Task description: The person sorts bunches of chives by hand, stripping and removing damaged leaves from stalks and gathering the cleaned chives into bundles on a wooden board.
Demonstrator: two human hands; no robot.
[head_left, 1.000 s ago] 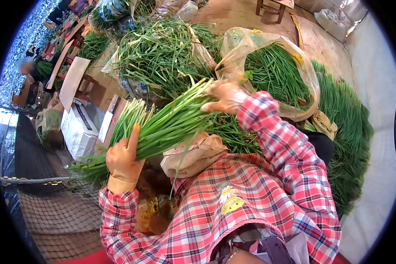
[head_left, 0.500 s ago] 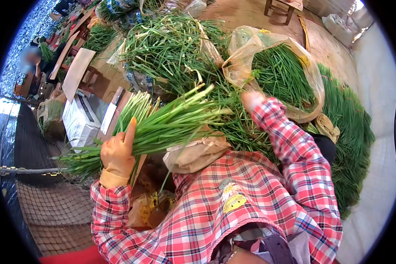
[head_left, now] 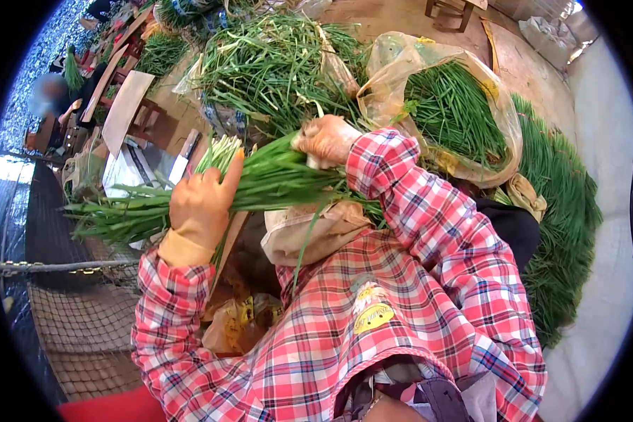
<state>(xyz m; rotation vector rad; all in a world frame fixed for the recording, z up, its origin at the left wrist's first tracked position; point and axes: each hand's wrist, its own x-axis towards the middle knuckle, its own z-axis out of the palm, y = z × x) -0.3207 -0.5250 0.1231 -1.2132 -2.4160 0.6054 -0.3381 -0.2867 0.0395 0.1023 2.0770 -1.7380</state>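
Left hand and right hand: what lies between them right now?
In the head view, a bunch of long greens spans the stretch between the left hand and the right hand, touching both.

Bright, soft light; round fisheye view, black corners.
Glare whitens part of the dark sheeting (head_left: 46, 218) at far left; the pale wall sheet (head_left: 608, 295) bends along the right edge. The green stalks (head_left: 281, 179) blur beside the right hand (head_left: 325, 139). At upper left, a person (head_left: 88, 88) is partly fogged.
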